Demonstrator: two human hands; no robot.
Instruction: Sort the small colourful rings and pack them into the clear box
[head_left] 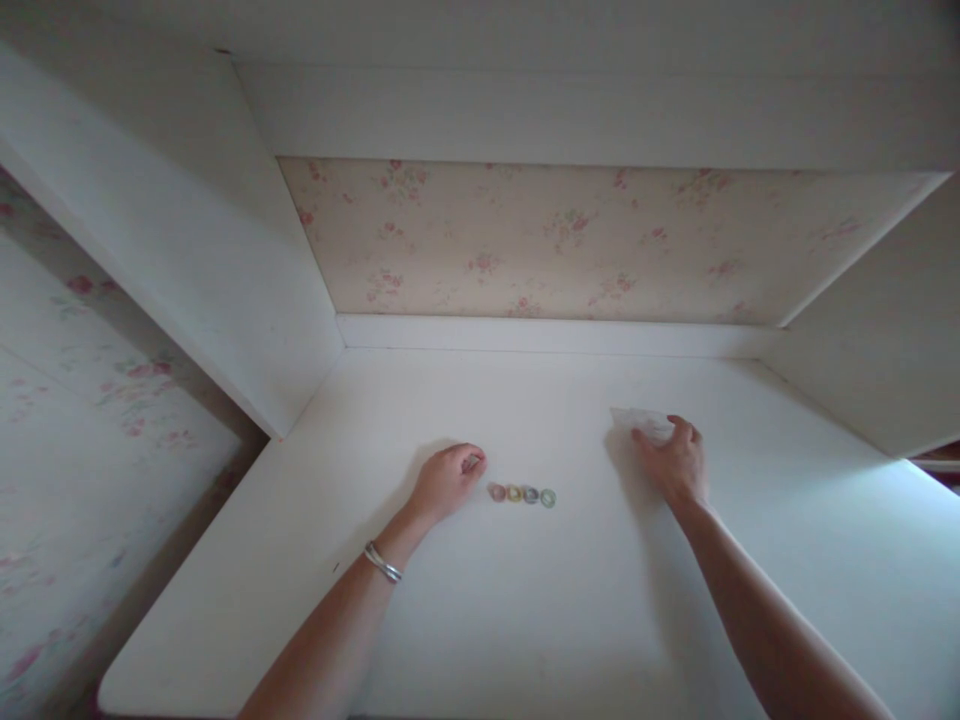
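**Hands on the white desk, four small rings between them**

Right hand [675, 462]: fingers curled down over a small clear packet [643, 422], pinching its near edge against the desk top [525, 620]; far end of the packet sticking out beyond the fingertips, flat on the surface.

Left hand [448, 480]: loosely closed, knuckles up, resting on the desk top; something small and pinkish possibly tucked at the fingertips, too blurred to tell. Silver bangle [383, 563] around the left wrist.

Just beside the left fingertips, toward the right hand: a short row of four small rings [523, 494], touching one another in a line — pink, yellow, bluish, green, in that order from left to right. Row apart from the left hand by a narrow gap; well apart from the packet.

Around all this: white side panels rising at left and right of the desk, a low white ledge along the back, floral wallpaper [570, 240] above it, a white shelf overhead. More floral wall at far left, outside the desk.
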